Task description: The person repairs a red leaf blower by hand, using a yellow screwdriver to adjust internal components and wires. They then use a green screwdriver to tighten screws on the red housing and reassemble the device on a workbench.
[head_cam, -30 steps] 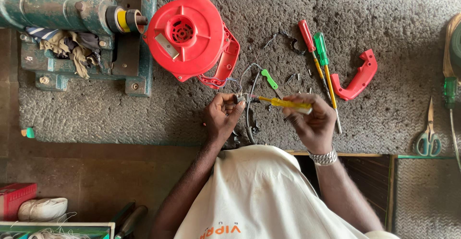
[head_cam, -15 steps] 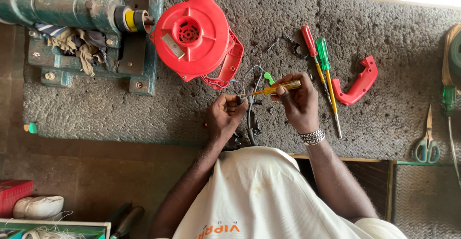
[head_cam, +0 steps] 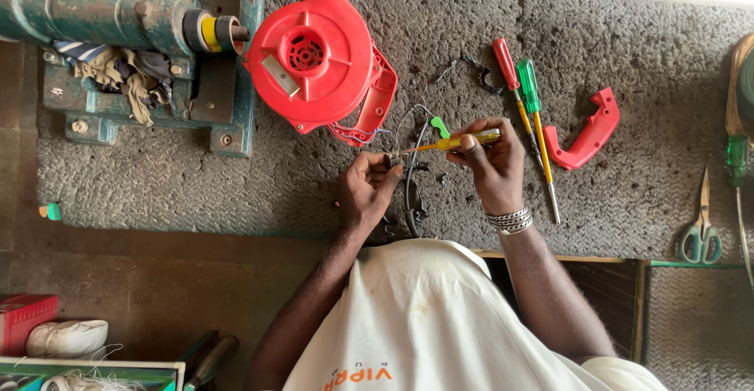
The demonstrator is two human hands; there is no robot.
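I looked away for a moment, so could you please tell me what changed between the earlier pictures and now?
The right hand brought the yellow-handled screwdriver inward, its tip now at the small part pinched in the left hand. The left hand kept its hold. The red blower housing, red handle piece and scissors lie as before.

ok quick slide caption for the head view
Left hand pinches a small part while right hand sets a yellow screwdriver to it, beside a red blower.

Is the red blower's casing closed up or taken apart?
Taken apart: the red blower lies opened, a separate red handle piece lies away from it, and loose wires trail out.
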